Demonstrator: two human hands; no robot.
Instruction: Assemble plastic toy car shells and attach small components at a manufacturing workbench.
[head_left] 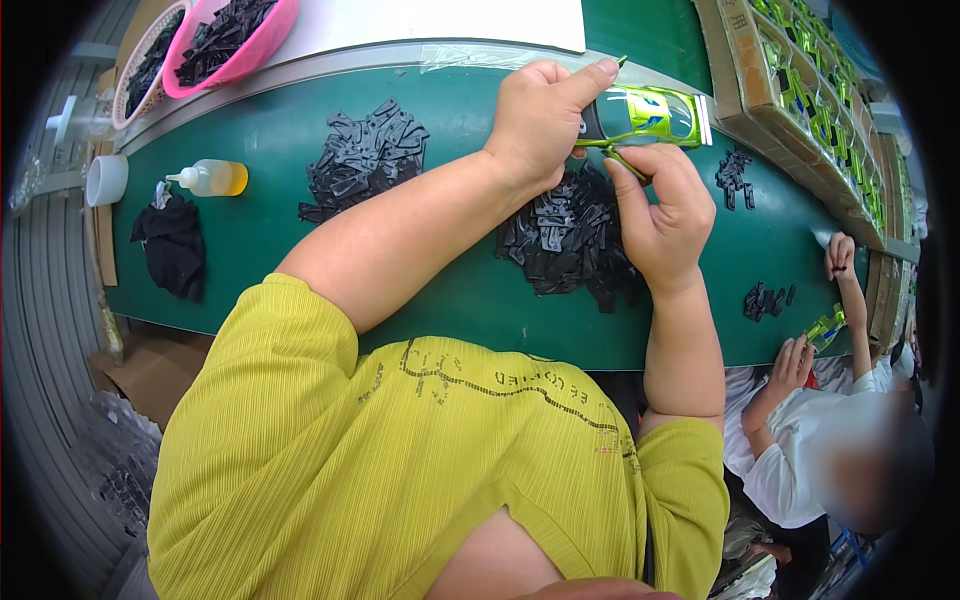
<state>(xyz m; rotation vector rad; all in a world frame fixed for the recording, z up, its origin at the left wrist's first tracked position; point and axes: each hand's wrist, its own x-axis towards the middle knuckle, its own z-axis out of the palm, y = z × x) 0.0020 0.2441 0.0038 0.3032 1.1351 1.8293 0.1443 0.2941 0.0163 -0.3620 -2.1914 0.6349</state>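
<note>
Over the green counter (300, 130), near its far edge, I see both hands up on one green toy car body (650, 115). Left hand (540, 125) is clenched around the rear end of the body, thumb stretched along the top. Right hand (665, 205) comes from below, fingers pinched at the underside; whether it grasps a small black part there or only the body, I cannot tell, bc the fingers cover that spot.

Progress, as I judge it: this car body is in the middle of fitting, not finished yet. Two heaps of black plastic parts lie on the counter, one heap (365, 160) to the left and one (570, 235) directly under the hands, both quite full, so a lot is left. At the right, cardboard trays (800, 90) hold rows of green car bodies, approx. full; if these are done or waiting I cannot say.

Also there: small oil bottle (212, 178), black cloth (172, 245), pink basket (235, 40) w/ more black parts. Another person's hands (820, 300) work at the right edge.
</note>
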